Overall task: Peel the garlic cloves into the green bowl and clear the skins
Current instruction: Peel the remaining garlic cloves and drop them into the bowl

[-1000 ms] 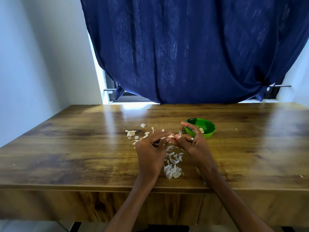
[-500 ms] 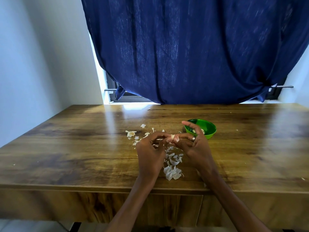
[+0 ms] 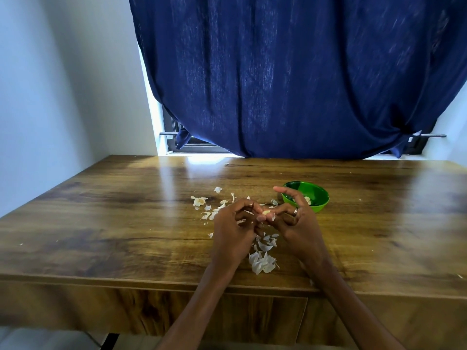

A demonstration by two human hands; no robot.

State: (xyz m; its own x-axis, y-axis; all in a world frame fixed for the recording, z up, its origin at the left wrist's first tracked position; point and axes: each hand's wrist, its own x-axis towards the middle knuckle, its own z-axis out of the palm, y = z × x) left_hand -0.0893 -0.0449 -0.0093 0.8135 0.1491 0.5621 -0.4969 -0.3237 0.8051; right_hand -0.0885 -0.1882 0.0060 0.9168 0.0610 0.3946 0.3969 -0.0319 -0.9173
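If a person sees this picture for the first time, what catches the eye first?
First the two hands at the table's near middle: left hand and right hand pinch a garlic clove between them. White skins lie scattered around them, a green bowl stands just behind the right hand, and a dark blue curtain fills the background.

Daylight leaks under curtain (image 3: 290, 72), glare streaks on table (image 3: 126, 198); room dim-ish, wide-angle edges bent, right side blurred.

Left hand (image 3: 231, 229) curled, right hand (image 3: 295, 221) index extended, fingers (image 3: 262, 218) of both pinching together
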